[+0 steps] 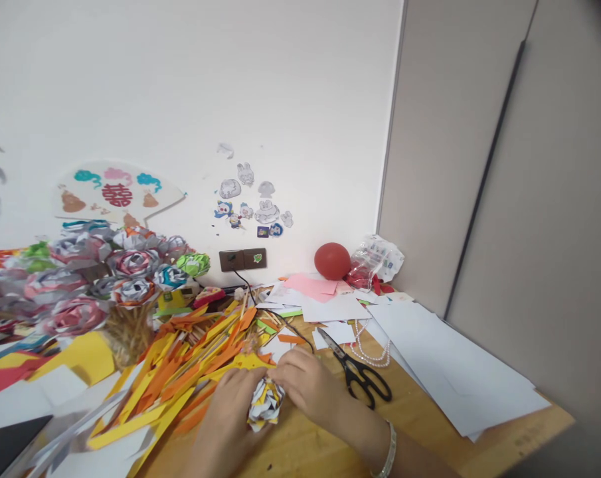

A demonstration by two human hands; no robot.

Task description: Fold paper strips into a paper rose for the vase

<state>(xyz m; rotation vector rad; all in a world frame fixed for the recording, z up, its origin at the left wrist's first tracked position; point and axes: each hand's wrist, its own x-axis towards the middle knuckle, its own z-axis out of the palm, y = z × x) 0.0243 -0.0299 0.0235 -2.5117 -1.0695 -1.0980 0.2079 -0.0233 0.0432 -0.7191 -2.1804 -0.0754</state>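
A paper flower point(267, 405) in white and yellow sits between my two hands near the front of the wooden table. My left hand point(230, 405) is closed around its left side. The fingers of my right hand point(303, 382) are bent and pinch at its upper right edge. Just beyond my fingertips lies a yellow paper strip point(250, 360). Black-handled scissors point(357, 372) rest on the wood to the right of my right hand, blades pointing away. My palms hide part of the flower.
Orange and yellow paper strips point(180, 358) spread across the left. Behind them stand bunched paper roses point(135, 265). White sheets point(444, 365) lie at right, near a pearl string point(372, 352). A red balloon point(333, 261) and plastic bag point(377, 259) sit by the wall; a black cable point(280, 315) crosses the table.
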